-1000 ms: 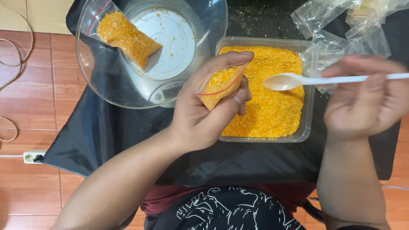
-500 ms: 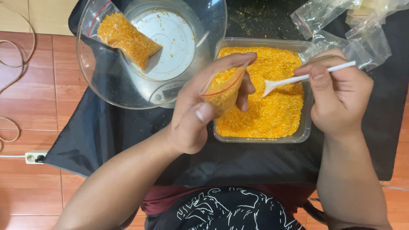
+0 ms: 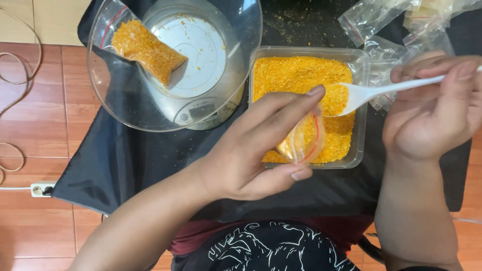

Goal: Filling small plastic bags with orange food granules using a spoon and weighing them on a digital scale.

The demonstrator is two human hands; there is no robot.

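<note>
My left hand (image 3: 256, 150) grips a small clear zip bag (image 3: 303, 140) with a red seal line, held open over the near edge of a clear rectangular tub (image 3: 360, 90) full of orange crumbs (image 3: 293, 75). The bag holds a little of the crumbs. My right hand (image 3: 434, 113) pinches a white plastic spoon (image 3: 381, 91); its bowl carries a heap of crumbs just above and right of the bag's mouth.
A clear bowl (image 3: 115, 100) sits on a round kitchen scale (image 3: 201, 108) at the back left, with a filled crumb bag (image 3: 148, 49) inside. Several empty zip bags (image 3: 396, 25) lie at the back right. A black cloth (image 3: 130, 160) covers the surface; a power strip (image 3: 42, 189) lies on the tiled floor.
The spoon dipped into the tub and came up loaded with crumbs. My left hand lowered the bag toward the tub's near edge and turned its mouth toward the spoon.
</note>
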